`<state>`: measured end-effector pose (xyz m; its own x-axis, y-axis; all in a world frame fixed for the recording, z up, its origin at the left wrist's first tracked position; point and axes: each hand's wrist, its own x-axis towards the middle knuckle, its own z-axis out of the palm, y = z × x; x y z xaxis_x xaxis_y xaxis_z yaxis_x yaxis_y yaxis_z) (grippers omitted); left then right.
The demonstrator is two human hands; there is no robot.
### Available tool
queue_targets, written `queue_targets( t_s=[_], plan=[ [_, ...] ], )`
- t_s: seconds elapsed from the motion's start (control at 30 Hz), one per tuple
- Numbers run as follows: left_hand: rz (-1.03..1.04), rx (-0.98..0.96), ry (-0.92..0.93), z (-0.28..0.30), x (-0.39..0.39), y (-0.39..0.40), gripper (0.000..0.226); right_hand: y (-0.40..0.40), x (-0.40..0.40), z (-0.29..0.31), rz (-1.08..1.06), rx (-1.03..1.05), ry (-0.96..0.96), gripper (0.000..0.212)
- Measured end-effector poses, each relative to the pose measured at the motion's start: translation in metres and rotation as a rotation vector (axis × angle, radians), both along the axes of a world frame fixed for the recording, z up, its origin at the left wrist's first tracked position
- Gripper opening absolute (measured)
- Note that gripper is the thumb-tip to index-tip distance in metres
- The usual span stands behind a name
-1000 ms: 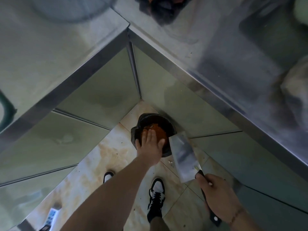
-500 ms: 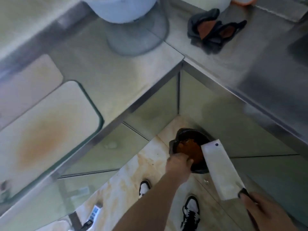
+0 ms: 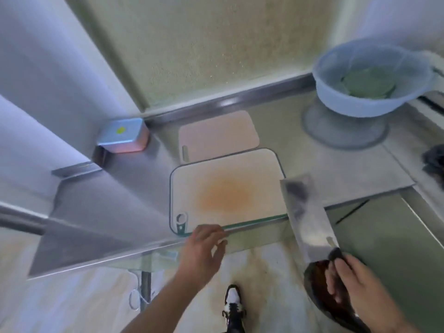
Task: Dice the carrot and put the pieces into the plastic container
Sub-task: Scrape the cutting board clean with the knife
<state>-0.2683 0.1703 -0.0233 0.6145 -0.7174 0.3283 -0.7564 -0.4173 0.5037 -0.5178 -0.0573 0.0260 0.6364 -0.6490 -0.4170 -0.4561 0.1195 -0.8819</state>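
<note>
We stand at the steel counter with our right hand curled round the handle of the cleaver, gripping it together with a dark bag or bin rim that we cannot identify for sure. Our left hand hangs near the counter's front edge, fingers loosely curled and holding nothing.

No carrot shows anywhere in view. The large cutting board carries only an orange stain at its middle. We cannot tell which object is the plastic container; a light blue basket with something green inside stands at the back right.

To do this step well, we judge we should put the dark thing down, keep the blade low and away from our left hand, and lay the cleaver flat on the board.

The cleaver's long axis runs from the handle near us up and slightly left, its tip pointing over the board's right edge.
</note>
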Motion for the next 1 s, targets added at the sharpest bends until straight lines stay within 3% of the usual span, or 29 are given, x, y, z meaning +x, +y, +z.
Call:
queue_targets(
  t_s=[0.07,0.13,0.2,0.3,0.4,0.5,0.7,0.9,1.0],
  plan=[
    [0.353,-0.076,0.049,0.007,0.039,0.024,0.025,-0.002,0.054,0.009,-0.019,-0.044,0.005,0.069],
    [0.535,-0.039,0.156,0.008,0.074,0.040,0.040,-0.009,0.100,0.012,-0.067,-0.101,0.029,0.032],
    [0.491,0.100,0.225,0.007,0.098,0.046,0.055,-0.020,0.131,0.001,-0.110,-0.148,0.052,0.030],
    [0.276,0.306,0.183,-0.004,0.110,0.050,0.081,-0.028,0.168,-0.001,-0.075,-0.273,0.206,0.050],
    [0.084,0.417,0.180,-0.019,0.109,0.054,0.100,-0.031,0.186,-0.011,-0.063,-0.367,0.289,0.033],
    [0.002,0.369,0.159,-0.033,0.109,0.059,0.096,-0.038,0.192,-0.018,-0.102,-0.381,0.311,0.034],
    [0.049,0.206,0.244,-0.040,0.106,0.054,0.092,-0.048,0.198,-0.018,-0.106,-0.388,0.287,0.034],
    [0.050,0.170,0.189,-0.044,0.115,0.043,0.084,-0.059,0.208,-0.023,-0.079,-0.362,0.228,0.035],
    [0.091,0.268,0.106,-0.039,0.115,0.037,0.080,-0.069,0.210,-0.028,-0.066,-0.330,0.211,0.034]
  ],
)
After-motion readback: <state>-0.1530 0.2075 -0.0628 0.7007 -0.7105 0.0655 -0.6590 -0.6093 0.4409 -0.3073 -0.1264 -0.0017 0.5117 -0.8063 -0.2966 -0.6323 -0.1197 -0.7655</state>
